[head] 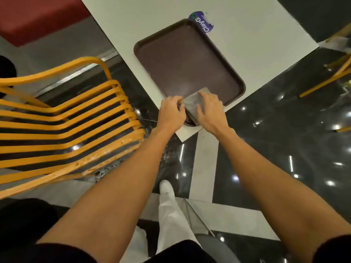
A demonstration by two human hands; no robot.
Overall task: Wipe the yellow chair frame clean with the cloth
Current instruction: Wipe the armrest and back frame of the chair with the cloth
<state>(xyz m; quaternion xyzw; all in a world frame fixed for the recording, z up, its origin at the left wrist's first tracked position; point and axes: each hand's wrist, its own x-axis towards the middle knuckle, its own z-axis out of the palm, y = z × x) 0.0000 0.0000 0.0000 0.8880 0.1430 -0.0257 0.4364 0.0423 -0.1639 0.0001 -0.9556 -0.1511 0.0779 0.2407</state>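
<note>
The yellow chair [76, 164] stands left of both hands, not touching them. Its frame is made of bent yellow slats, with scuffed, speckled patches on the nearer ones. The slats run across the view and gather into a curved end that points toward the left hand [171, 112].

That hand has its fingers curled and pinches the left edge of the cloth [191, 103]. The cloth is grey and flat, and lies between the hands over the near corner of the brown tray [188, 59] on the white table [247, 35]. Its far edge slants away to the right. The right hand [209, 111] rests flat on the cloth, fingers spread and nearly straight.
</note>
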